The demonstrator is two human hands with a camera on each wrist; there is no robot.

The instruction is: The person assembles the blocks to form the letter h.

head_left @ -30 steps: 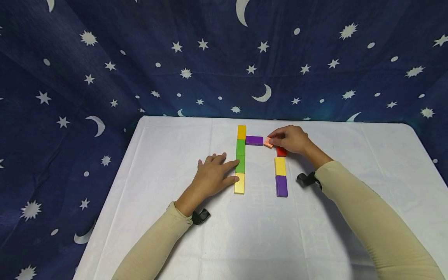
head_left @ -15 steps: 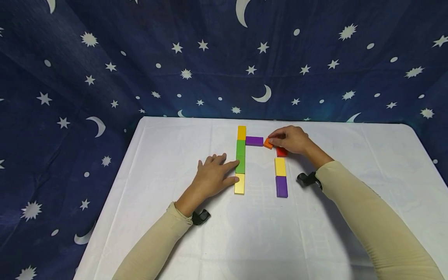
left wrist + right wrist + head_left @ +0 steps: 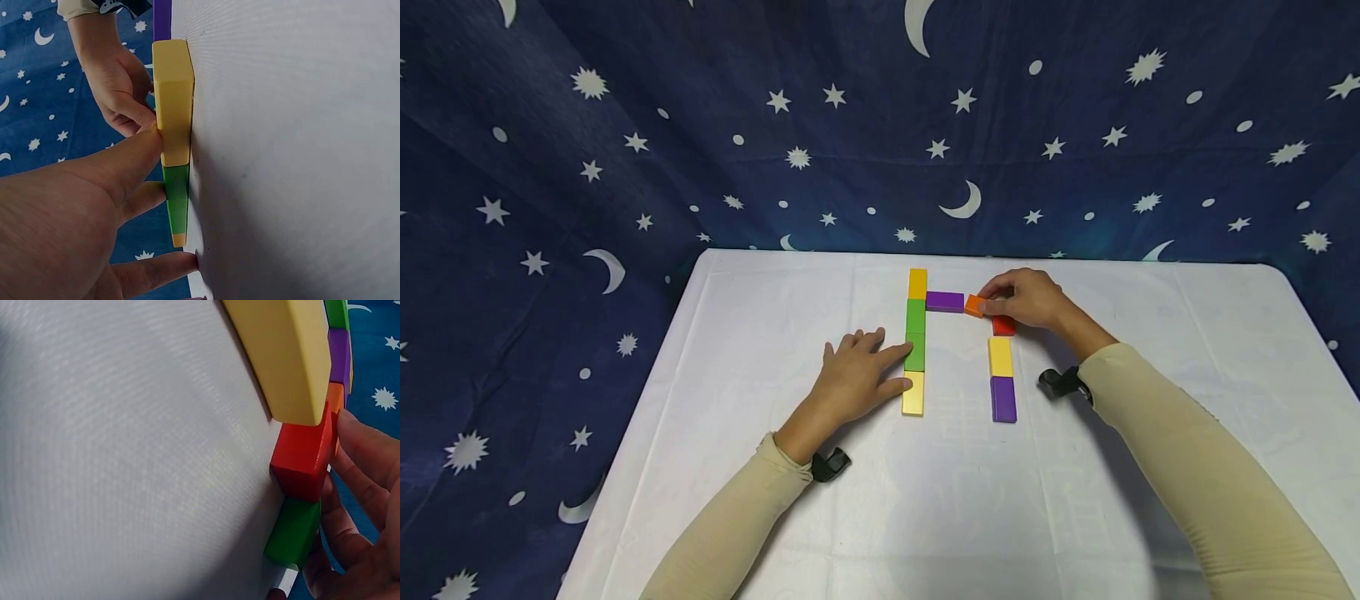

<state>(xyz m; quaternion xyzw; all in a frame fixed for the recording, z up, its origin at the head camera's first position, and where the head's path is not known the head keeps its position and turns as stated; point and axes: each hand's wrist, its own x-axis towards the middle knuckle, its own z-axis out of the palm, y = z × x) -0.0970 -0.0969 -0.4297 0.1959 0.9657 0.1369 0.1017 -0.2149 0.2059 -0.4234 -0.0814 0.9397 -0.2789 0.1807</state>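
Observation:
My right hand [image 3: 1030, 298] pinches an orange block [image 3: 973, 306] between thumb and fingers. This block lies slightly slanted at the right end of a purple block [image 3: 945, 302]. Below the right palm shows a red block [image 3: 1003, 326]; the right wrist view also reveals a green block [image 3: 294, 534] against it, which the hand covers in the head view. My left hand [image 3: 853, 379] has its fingers spread. Its index fingertip touches the nearer green block [image 3: 915, 360], and its thumb touches a pale yellow block [image 3: 913, 402], both in the left-hand column.
Another green block [image 3: 916, 317] and a golden yellow block [image 3: 917, 283] top the left column. On the right, a yellow block [image 3: 1000, 357] and a second purple block [image 3: 1003, 400] line up under the red one. A starry blue curtain [image 3: 865, 175] hangs behind the white table [image 3: 880, 533].
The orange block has turned a little, its slant now closer to the purple block's line. My right fingertips have shifted slightly on it. The left hand stays still.

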